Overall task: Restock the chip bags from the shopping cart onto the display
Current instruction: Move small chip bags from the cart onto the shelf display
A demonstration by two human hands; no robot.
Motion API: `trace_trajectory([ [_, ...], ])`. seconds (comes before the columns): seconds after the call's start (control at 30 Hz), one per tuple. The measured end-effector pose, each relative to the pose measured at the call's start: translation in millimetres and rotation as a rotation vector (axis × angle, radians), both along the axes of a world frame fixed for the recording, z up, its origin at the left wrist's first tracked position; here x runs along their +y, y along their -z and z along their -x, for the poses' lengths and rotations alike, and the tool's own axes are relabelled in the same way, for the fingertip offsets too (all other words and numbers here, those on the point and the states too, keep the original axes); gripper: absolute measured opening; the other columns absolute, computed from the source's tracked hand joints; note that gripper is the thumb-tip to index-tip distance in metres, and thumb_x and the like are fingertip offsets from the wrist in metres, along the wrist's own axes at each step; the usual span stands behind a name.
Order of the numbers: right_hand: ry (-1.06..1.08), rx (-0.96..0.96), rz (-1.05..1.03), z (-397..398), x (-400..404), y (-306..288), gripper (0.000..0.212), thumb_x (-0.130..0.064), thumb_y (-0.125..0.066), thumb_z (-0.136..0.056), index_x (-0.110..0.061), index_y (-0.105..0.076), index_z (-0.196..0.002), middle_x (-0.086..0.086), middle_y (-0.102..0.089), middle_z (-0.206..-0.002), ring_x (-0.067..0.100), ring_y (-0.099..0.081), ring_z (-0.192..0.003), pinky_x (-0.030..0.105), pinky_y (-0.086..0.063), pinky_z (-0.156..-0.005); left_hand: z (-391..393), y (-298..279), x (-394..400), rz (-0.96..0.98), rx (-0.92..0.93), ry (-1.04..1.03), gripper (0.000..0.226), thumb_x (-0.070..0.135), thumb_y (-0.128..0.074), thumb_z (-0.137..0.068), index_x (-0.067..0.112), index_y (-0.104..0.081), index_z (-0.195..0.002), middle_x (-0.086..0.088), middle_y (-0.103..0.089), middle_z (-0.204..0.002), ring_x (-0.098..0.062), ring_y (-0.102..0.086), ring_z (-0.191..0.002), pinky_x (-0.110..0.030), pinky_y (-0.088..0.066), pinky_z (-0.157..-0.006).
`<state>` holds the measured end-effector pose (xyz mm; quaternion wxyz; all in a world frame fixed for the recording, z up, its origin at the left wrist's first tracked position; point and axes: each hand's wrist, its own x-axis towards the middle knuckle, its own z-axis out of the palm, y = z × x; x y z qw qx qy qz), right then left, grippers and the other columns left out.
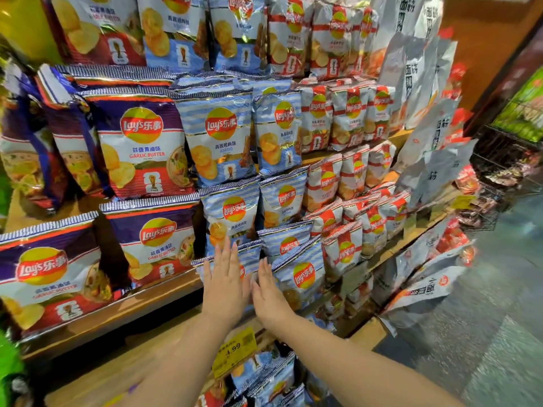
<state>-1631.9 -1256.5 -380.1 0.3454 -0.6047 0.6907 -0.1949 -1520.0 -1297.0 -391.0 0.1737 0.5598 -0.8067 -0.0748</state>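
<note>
Both hands at the lower tier of the display shelf (164, 292): left hand (224, 284) w/ fingers straight, flat against a blue-striped chip bag (249, 259) in the front row; right hand (269, 292) just beside it, fingers straight, against the neighbouring blue bag (302, 277), neither hand curled round anything. Purple garlic-butter bags (141, 148) stand to the left, red-and-white bags (342, 251) to the right; a yellow price tag (235, 352) hangs on the shelf edge below the wrists.

left hand (224, 284): flat, fingers straight, reaching forward | right hand (269, 295): flat, fingers straight, just beside it
</note>
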Motion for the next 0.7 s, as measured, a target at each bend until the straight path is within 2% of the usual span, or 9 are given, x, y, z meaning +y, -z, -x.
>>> trace_trajectory([
  [0.03, 0.040, -0.046, 0.009, 0.0, 7.1, -7.8, 0.055, -0.026, -0.019, -0.106, -0.012, 0.011, -0.151, -0.002, 0.019, -0.157, 0.011, 0.014, -0.145, 0.016, 0.007, -0.110, 6.5, -11.7, 4.8, -0.010, 0.058, -0.019, 0.069, 0.042, -0.029, -0.091, 0.000, -0.029, -0.145, -0.012, -0.016, -0.155, -0.029, -0.021, -0.143, -0.048, -0.014, -0.115],
  [0.13, 0.141, -0.143, 0.058, 5.6, 27.3, -28.8, 0.055, -0.028, -0.019, -0.106, -0.017, 0.009, -0.152, -0.006, 0.018, -0.157, 0.008, 0.012, -0.145, 0.015, 0.005, -0.108, 29.1, -43.9, 15.5, -0.075, 0.175, -0.069, 0.065, 0.037, -0.032, -0.101, 0.007, -0.002, -0.151, -0.007, 0.005, -0.159, -0.022, 0.006, -0.147, -0.041, 0.005, -0.116],
  [0.17, 0.159, -0.159, 0.077, 10.0, 33.2, -35.3, 0.054, -0.028, -0.019, -0.106, -0.018, 0.009, -0.151, -0.006, 0.018, -0.157, 0.007, 0.013, -0.144, 0.016, 0.006, -0.110, 37.1, -51.4, 18.6, -0.069, 0.190, -0.072, 0.065, 0.036, -0.031, -0.102, 0.009, 0.001, -0.151, -0.005, 0.008, -0.159, -0.020, 0.010, -0.147, -0.040, 0.007, -0.116],
  [0.3, 0.226, -0.177, 0.159, 45.5, 59.4, -67.9, 0.054, -0.028, -0.020, -0.106, -0.017, 0.007, -0.151, -0.004, 0.015, -0.158, 0.007, 0.014, -0.144, 0.026, 0.007, -0.117, 74.7, -82.5, 40.8, -0.078, 0.231, -0.010, 0.064, 0.037, -0.031, -0.102, 0.010, -0.001, -0.151, -0.004, 0.005, -0.160, -0.020, 0.010, -0.147, -0.042, 0.003, -0.116],
  [0.4, 0.297, -0.133, 0.200, 82.5, 87.9, -89.8, 0.055, -0.031, -0.021, -0.106, -0.016, 0.003, -0.152, -0.006, 0.011, -0.159, 0.009, 0.012, -0.145, 0.025, 0.004, -0.117, 110.6, -99.3, 67.0, -0.083, 0.261, 0.083, 0.064, 0.037, -0.033, -0.101, 0.011, -0.003, -0.152, -0.004, 0.003, -0.160, -0.019, 0.008, -0.147, -0.042, 0.002, -0.116],
  [0.53, 0.430, -0.060, 0.276, 126.9, 147.0, -103.1, 0.051, -0.028, -0.023, -0.106, -0.013, -0.009, -0.152, -0.004, -0.001, -0.159, 0.012, 0.007, -0.147, 0.025, 0.002, -0.117, 167.0, -117.9, 117.6, -0.093, 0.339, 0.282, 0.059, 0.029, -0.038, -0.100, 0.011, -0.014, -0.151, -0.007, -0.012, -0.159, -0.021, -0.005, -0.147, -0.042, -0.006, -0.117],
  [0.63, 0.581, 0.002, 0.364, 159.4, 205.3, -107.8, 0.050, -0.024, -0.025, -0.105, -0.009, -0.014, -0.152, 0.003, -0.008, -0.160, 0.015, -0.001, -0.148, 0.028, -0.001, -0.119, 208.0, -132.5, 173.7, -0.065, 0.406, 0.480, 0.057, 0.014, -0.048, -0.095, 0.005, -0.026, -0.147, -0.018, -0.030, -0.151, -0.033, -0.029, -0.138, -0.043, -0.021, -0.111],
  [0.7, 0.671, 0.049, 0.390, 181.5, 249.9, -112.1, 0.050, -0.023, -0.024, -0.105, -0.009, -0.012, -0.152, 0.003, -0.007, -0.160, 0.017, -0.002, -0.148, 0.031, -0.003, -0.120, 234.1, -140.6, 215.2, -0.068, 0.396, 0.581, 0.054, 0.012, -0.047, -0.093, 0.003, -0.032, -0.144, -0.021, -0.038, -0.145, -0.036, -0.036, -0.131, -0.044, -0.026, -0.107],
])
